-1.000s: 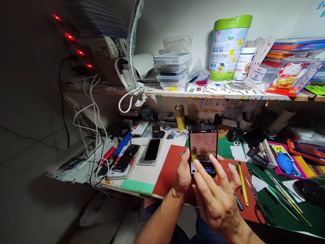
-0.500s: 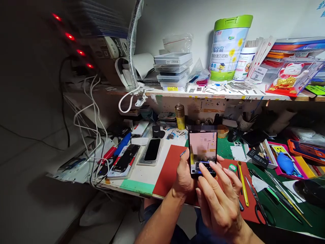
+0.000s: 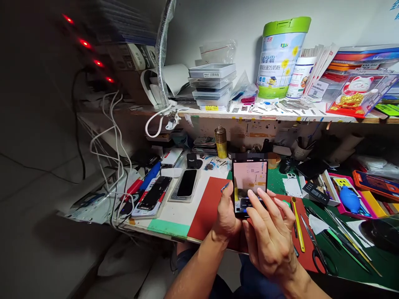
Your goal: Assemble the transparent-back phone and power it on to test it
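Observation:
A smartphone (image 3: 249, 176) stands upright above the red mat, its lit screen showing a camera picture of the wall. My left hand (image 3: 227, 214) is wrapped round its left side, thumb along the edge; some fingertips of that hand show beyond the phone's right edge. Over the lower screen lies my right hand (image 3: 269, 232), its fingers stretched out and apart, holding nothing. Whether its fingertips touch the glass I cannot tell. Below the hands is the red mat (image 3: 207, 203).
Scissors (image 3: 316, 245), a yellow-handled tool (image 3: 298, 226) and several tweezers lie at the right. Left on the bench are a black phone (image 3: 187, 182) in a clear tray and an opened phone part (image 3: 155, 194). A shelf (image 3: 218, 114) with tins and boxes runs above; white cables (image 3: 115, 141) hang left.
My right hand's fingers have shifted slightly up and to the right over the phone's screen. The phone in my left hand has barely moved.

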Tool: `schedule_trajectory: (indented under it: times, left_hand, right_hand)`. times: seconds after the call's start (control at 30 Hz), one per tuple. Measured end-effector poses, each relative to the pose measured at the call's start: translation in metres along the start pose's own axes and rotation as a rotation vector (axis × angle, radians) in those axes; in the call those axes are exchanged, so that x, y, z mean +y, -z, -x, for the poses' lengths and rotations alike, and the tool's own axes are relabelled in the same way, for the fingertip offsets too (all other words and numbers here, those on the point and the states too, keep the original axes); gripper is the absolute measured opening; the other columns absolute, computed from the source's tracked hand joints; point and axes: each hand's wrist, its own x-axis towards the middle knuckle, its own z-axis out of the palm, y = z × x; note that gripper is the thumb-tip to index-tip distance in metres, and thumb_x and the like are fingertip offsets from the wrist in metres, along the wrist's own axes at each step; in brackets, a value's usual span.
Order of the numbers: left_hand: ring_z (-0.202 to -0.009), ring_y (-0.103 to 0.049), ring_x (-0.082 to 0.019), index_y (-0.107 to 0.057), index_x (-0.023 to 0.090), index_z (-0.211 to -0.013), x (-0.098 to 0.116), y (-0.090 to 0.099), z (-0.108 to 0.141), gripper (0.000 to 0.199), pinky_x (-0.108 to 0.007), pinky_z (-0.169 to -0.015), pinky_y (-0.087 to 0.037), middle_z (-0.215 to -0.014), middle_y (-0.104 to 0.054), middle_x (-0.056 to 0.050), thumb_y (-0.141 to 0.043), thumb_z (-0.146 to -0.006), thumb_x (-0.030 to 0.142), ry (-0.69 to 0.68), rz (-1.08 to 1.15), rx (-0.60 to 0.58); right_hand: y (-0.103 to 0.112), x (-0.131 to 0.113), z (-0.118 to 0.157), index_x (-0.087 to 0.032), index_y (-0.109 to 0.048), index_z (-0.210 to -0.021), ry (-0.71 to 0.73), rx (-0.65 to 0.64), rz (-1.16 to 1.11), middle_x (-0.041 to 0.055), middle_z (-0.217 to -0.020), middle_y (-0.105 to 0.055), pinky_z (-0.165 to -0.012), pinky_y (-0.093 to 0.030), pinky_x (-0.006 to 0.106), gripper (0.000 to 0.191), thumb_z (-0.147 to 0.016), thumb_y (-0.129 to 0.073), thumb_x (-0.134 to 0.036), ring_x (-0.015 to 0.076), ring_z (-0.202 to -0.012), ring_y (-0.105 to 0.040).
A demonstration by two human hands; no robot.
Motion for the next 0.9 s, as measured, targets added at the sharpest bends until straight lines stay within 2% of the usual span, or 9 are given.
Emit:
schedule_trajectory:
  times: [0.13,0.27,0.37,0.5,0.73,0.9]
  left_hand:
    - [-0.118,-0.074,-0.035,-0.072,0.014,-0.134,-0.0001,0.0051,-0.0033,0.056,-0.045,-0.106,-0.054,-0.116,-0.081,-0.015,-0.060,-0.094,0.052,-0.019,0.004,0.009]
    - [-0.116,-0.075,-0.035,-0.070,0.012,-0.137,0.0005,0.0068,-0.0032,0.058,-0.044,-0.104,-0.056,-0.116,-0.081,-0.015,-0.058,-0.095,0.050,0.014,0.026,-0.017]
    - [-0.116,-0.074,-0.036,-0.071,0.011,-0.135,0.0009,0.0036,-0.0015,0.060,-0.044,-0.103,-0.056,-0.115,-0.081,-0.017,-0.060,-0.093,0.053,0.028,0.027,-0.017]
    - [-0.118,-0.073,-0.037,-0.071,0.009,-0.132,0.0009,0.0000,0.0000,0.065,-0.046,-0.105,-0.054,-0.117,-0.080,-0.018,-0.060,-0.092,0.059,0.070,0.043,-0.004]
    - [-0.119,-0.073,-0.036,-0.071,0.010,-0.132,0.0004,0.0024,-0.0019,0.058,-0.046,-0.106,-0.053,-0.121,-0.079,-0.017,-0.062,-0.093,0.053,0.008,0.036,0.039]
    - [-0.115,-0.074,-0.038,-0.071,0.010,-0.131,0.0007,0.0033,-0.0010,0.063,-0.046,-0.101,-0.056,-0.119,-0.079,-0.018,-0.064,-0.091,0.058,0.016,0.028,-0.004]
  right_hand:
    - [-0.0011,0.0005,0.0027,-0.015,-0.070,-0.124,0.016,-0.052,0.022,0.0088,-0.143,-0.071,-0.124,-0.022,0.064,0.034,-0.095,-0.053,-0.011,0.0392,-0.149,-0.048]
    - [0.0009,0.0001,0.0017,-0.016,-0.071,-0.125,0.039,-0.085,0.044,0.0077,-0.145,-0.069,-0.123,-0.023,0.066,0.036,-0.094,-0.053,-0.010,0.0414,-0.151,-0.045]
    - [0.0023,-0.0005,0.0005,-0.014,-0.072,-0.123,0.054,-0.070,0.044,0.0087,-0.144,-0.070,-0.124,-0.024,0.064,0.034,-0.094,-0.053,-0.009,0.0421,-0.151,-0.044]
    - [0.0017,-0.0018,0.0011,-0.013,-0.071,-0.120,0.038,-0.004,0.017,0.0120,-0.142,-0.071,-0.122,-0.030,0.061,0.030,-0.096,-0.052,-0.010,0.0376,-0.147,-0.051]
    - [0.0003,-0.0021,-0.0009,-0.011,-0.069,-0.122,-0.008,0.018,0.102,0.0181,-0.145,-0.067,-0.111,-0.039,0.055,0.026,-0.100,-0.057,-0.019,0.0384,-0.145,-0.050]
    - [0.0036,-0.0035,0.0032,-0.009,-0.070,-0.115,-0.014,0.104,0.052,0.0235,-0.135,-0.072,-0.102,-0.043,0.054,0.020,-0.098,-0.062,-0.016,0.0377,-0.131,-0.061]
